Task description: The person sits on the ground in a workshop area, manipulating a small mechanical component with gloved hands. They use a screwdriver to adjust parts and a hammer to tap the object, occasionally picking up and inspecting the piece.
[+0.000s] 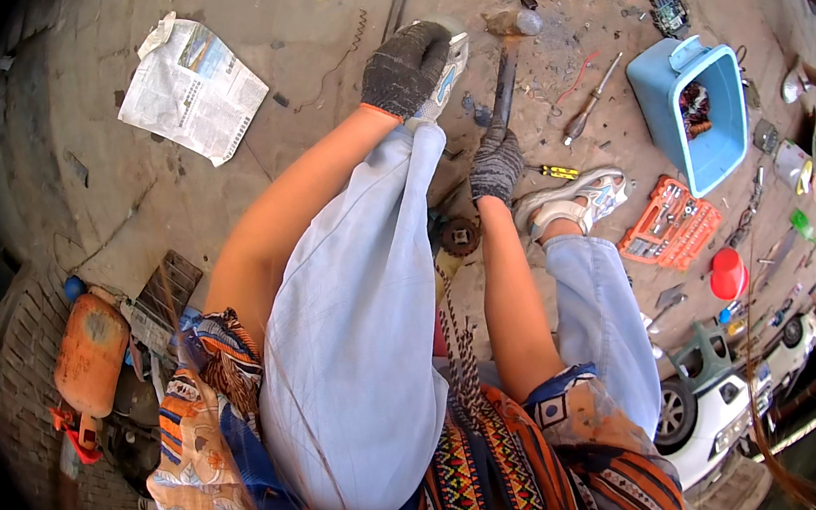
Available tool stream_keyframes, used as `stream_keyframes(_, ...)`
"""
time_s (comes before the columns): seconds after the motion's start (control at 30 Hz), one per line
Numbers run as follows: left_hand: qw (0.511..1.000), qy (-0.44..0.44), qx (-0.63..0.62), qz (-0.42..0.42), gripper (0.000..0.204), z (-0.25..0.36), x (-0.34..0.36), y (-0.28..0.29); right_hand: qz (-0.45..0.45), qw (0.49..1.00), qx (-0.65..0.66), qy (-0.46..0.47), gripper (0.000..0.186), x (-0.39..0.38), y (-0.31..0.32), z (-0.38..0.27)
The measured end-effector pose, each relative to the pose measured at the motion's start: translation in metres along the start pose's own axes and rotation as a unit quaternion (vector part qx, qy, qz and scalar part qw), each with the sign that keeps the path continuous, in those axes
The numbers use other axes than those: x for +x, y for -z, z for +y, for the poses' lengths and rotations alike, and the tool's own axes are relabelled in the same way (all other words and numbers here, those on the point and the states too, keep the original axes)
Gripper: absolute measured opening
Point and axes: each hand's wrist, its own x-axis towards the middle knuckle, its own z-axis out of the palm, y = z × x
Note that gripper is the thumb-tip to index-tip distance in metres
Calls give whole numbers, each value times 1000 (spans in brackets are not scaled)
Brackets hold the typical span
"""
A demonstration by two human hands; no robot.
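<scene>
A long dark metal bar (505,83) stands slanted on the concrete floor (301,25), its lower end gripped by the right hand (495,164), whose grey knit glove is closed around it just above a rusty toothed gear (459,237) lying by the person's knee. The left hand (404,67), gloved the same way, is curled down over the toe of a pale sneaker (443,75), the fingers bent and pressing on it; whether it holds anything beneath cannot be told. The bar sits between the two feet, with the other sneaker (578,200) to its right.

The step in hand looks like steadying or levering with the bar while the person braces over the raised knee. A further move would, in my judgement, call for a firm grip low on the bar and care that its tip does not skid on the gritty floor.

Further out lie a screwdriver (592,101) and a yellow-handled tool (558,172), then a blue plastic bin (699,111), an orange socket set (671,225) and a red cap (728,273). A crumpled newspaper (191,88) lies well apart to the left, and an orange gas cylinder (90,354) rests at the wall.
</scene>
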Motion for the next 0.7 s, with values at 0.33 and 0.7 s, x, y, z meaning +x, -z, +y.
stream_keyframes(0.33,999,-22,31,36,21,-2,-8,-5,26,963,266,-19,42,-11,49,-28)
stream_keyframes(0.7,996,-26,58,56,18,6,-10,-6,-76,997,-5,-32,52,3,12,8)
